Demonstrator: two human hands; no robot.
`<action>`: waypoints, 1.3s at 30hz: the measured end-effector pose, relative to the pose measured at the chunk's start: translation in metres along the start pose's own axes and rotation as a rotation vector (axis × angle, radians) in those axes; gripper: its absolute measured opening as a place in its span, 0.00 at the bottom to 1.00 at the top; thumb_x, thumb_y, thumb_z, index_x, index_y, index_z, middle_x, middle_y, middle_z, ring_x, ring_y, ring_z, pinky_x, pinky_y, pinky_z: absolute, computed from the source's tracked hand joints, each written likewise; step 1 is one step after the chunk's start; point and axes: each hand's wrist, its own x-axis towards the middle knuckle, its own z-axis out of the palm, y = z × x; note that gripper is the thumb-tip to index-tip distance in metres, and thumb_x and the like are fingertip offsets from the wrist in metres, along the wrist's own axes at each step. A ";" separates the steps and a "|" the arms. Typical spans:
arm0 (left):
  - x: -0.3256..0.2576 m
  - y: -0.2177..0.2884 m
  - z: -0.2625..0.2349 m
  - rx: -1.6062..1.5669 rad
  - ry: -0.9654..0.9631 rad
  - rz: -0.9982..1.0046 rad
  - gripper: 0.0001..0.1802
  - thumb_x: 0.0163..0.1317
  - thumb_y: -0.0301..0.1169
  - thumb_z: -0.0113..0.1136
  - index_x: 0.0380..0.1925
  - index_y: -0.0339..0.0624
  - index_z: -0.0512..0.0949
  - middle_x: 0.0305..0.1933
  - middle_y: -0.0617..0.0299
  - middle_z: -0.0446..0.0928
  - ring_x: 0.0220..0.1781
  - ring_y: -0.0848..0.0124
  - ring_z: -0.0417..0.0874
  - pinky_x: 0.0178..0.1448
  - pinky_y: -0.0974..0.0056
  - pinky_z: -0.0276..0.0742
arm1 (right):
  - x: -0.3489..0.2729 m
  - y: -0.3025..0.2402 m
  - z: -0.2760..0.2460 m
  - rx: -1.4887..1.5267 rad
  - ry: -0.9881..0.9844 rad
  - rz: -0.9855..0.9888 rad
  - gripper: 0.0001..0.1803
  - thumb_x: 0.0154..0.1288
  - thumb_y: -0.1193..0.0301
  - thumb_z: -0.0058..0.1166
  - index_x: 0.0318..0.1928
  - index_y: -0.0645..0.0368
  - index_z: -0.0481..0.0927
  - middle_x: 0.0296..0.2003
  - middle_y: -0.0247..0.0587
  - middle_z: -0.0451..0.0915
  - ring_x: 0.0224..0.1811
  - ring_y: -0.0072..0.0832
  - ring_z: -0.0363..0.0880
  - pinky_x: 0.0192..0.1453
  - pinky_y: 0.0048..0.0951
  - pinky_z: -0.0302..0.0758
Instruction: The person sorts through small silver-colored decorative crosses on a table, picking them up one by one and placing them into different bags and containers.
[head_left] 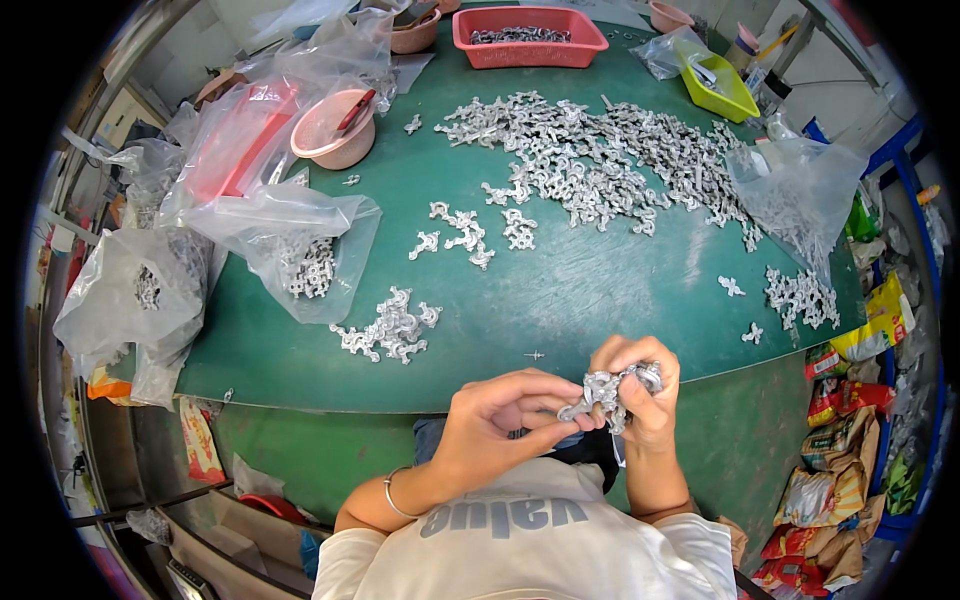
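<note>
Just past the table's front edge, my right hand (652,400) is closed around several small silver metal castings (603,392) with lobed arms. My left hand (497,425) reaches in from the left, its thumb and fingers pinching the end of one casting in that bunch. Part of the bunch is hidden by my fingers. On the green table, a small heap of like castings (392,328) lies to the left of my hands. A large spread pile of them (590,160) covers the far middle and right.
At the back stands a red tray (530,55) of metal parts. A pink basket (333,130) with a red-handled tool sits at the left, beside clear plastic bags (285,225) holding castings. A yellow-green basket (720,90) and another plastic bag (800,195) are at the right.
</note>
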 end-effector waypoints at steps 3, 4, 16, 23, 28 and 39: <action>-0.001 -0.002 -0.001 -0.012 -0.030 0.005 0.22 0.49 0.11 0.55 0.47 0.28 0.66 0.41 0.50 0.73 0.44 0.63 0.78 0.48 0.65 0.77 | -0.001 0.000 0.002 0.038 0.014 0.032 0.08 0.57 0.75 0.50 0.34 0.69 0.72 0.29 0.54 0.73 0.18 0.24 0.71 0.21 0.21 0.69; -0.001 0.003 0.003 -0.058 -0.022 -0.016 0.25 0.48 0.11 0.54 0.49 0.29 0.64 0.41 0.50 0.73 0.44 0.63 0.78 0.48 0.65 0.77 | -0.001 -0.001 0.002 0.046 0.023 0.043 0.08 0.57 0.75 0.50 0.34 0.69 0.72 0.28 0.54 0.73 0.18 0.24 0.71 0.21 0.21 0.68; -0.002 0.006 0.008 -0.027 -0.079 -0.049 0.31 0.46 0.10 0.56 0.53 0.30 0.61 0.37 0.53 0.72 0.43 0.65 0.78 0.48 0.64 0.77 | -0.002 0.003 0.005 0.121 0.041 0.192 0.08 0.59 0.72 0.49 0.32 0.66 0.72 0.27 0.48 0.73 0.20 0.22 0.69 0.21 0.19 0.64; -0.004 0.005 0.006 -0.071 -0.066 -0.025 0.30 0.46 0.10 0.56 0.52 0.29 0.62 0.37 0.52 0.73 0.42 0.65 0.78 0.47 0.64 0.77 | -0.001 0.004 0.007 0.150 0.053 0.246 0.08 0.59 0.71 0.49 0.31 0.65 0.71 0.26 0.46 0.72 0.19 0.20 0.68 0.20 0.18 0.63; -0.005 -0.004 0.001 -0.145 0.016 -0.093 0.19 0.55 0.17 0.51 0.49 0.27 0.65 0.36 0.50 0.75 0.37 0.64 0.80 0.43 0.65 0.77 | 0.002 0.005 0.008 0.075 0.069 0.184 0.08 0.60 0.71 0.49 0.29 0.65 0.69 0.25 0.45 0.71 0.19 0.20 0.68 0.19 0.18 0.63; 0.000 0.001 -0.004 -0.268 0.115 -0.299 0.19 0.64 0.36 0.43 0.38 0.26 0.71 0.32 0.46 0.76 0.28 0.64 0.80 0.34 0.65 0.79 | 0.003 0.004 0.013 0.098 0.139 0.238 0.10 0.62 0.72 0.47 0.26 0.63 0.66 0.23 0.46 0.71 0.16 0.22 0.70 0.16 0.19 0.63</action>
